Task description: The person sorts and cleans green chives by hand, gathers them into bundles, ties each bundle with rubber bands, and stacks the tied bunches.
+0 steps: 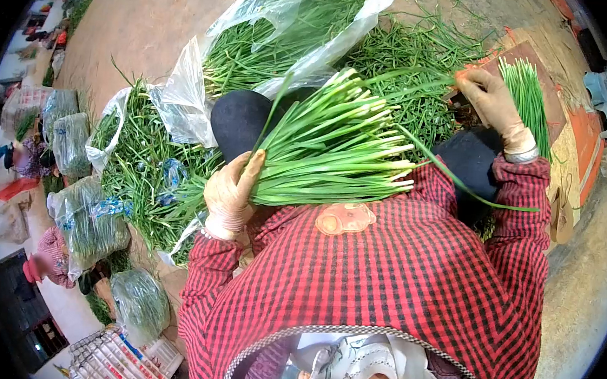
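Note:
My left hand (233, 190), in a pale glove, is closed round the leafy end of a thick bunch of garlic chives (335, 146). The bunch lies across my lap, its pale cut ends fanned toward the right. My right hand (491, 104), also gloved, is raised beyond the bunch with its fingers pinched. A long loose chive blade (421, 72) stretches from the bunch to those fingertips. Another blade (459, 181) droops from the bunch toward my right sleeve. A smaller, neat bunch of chives (528, 99) lies on a brown board (552, 105) just right of my right hand.
An open plastic bag (184, 89) of chives stands in front of me. Loose greens (412, 49) are heaped behind the bunch, and more greens (137, 157) lie at my left. Several wrapped bundles (140, 305) and other people (52, 256) are farther left. An orange sheet (587, 153) lies at right.

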